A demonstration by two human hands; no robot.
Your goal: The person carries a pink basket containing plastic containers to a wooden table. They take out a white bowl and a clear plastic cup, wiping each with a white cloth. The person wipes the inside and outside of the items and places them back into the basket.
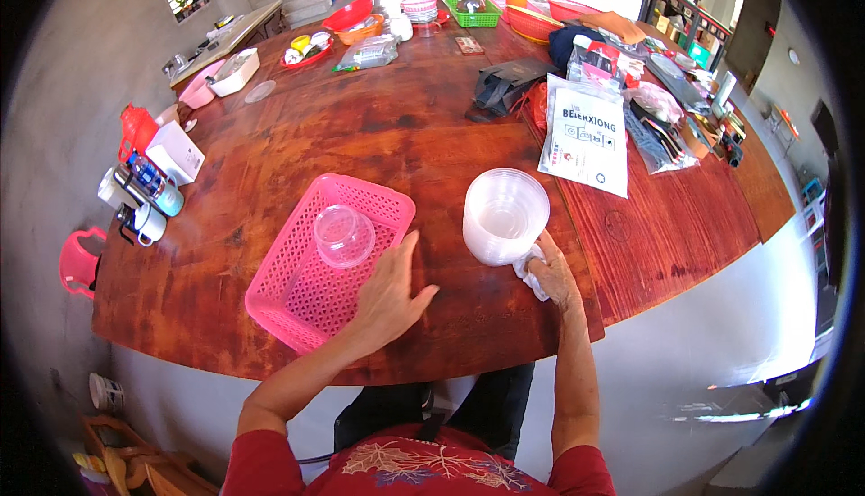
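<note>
A pink perforated plastic basket (pixel 270 302) lies on the wooden table (pixel 216 199) in front of me, slightly left of the middle. One clear round plastic container (pixel 344 236) sits inside it. My left hand (pixel 394 291) is over the basket's right side, fingers stretched and thumb apart, holding nothing. To the right, a stack of clear round plastic bowls (pixel 506 217) stands on the table. My right hand (pixel 556 277) is beside the stack's lower right, closed on a crumpled white cloth or tissue (pixel 532 278). Whether its fingertips touch the stack is hard to tell.
A white printed plastic bag (pixel 586 140) and a dark bag (pixel 509 86) lie beyond the stack. At the left edge stand a white mug (pixel 149 224), a blue bottle (pixel 167 197) and a white box (pixel 177 154). Several baskets, including a green one (pixel 473 17), line the far edge.
</note>
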